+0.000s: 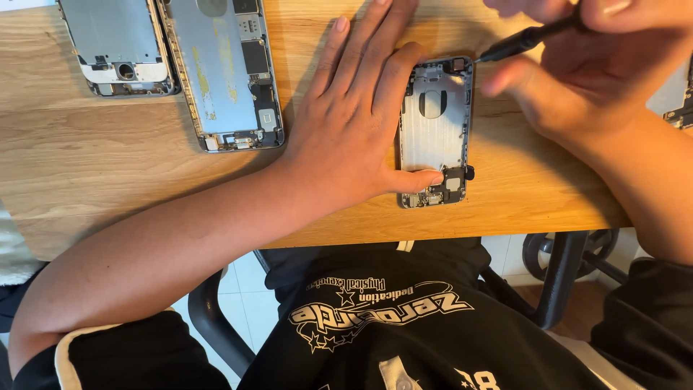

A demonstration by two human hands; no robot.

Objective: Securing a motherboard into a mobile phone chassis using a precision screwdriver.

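Centrally, an opened phone housing lies flat on the wooden table, its bare metal interior facing up and its long axis running from 12 to 6 o'clock. The left hand rests palm-down on the table at the housing's 9 o'clock side, fingers spread and extended toward 12 o'clock, touching its left edge; the thumb crosses the lower end of the housing, pressing near the small components there. The right hand, at 2 o'clock from the housing, is closed around a thin black screwdriver, whose tip meets the housing's upper right corner. At 10 o'clock, well apart from the hands, two further opened phone shells lie side by side: a larger one showing circuit parts, and a smaller one at the table's far edge. Below the table edge, at 6 o'clock, a black printed shirt and a chair armrest are visible.
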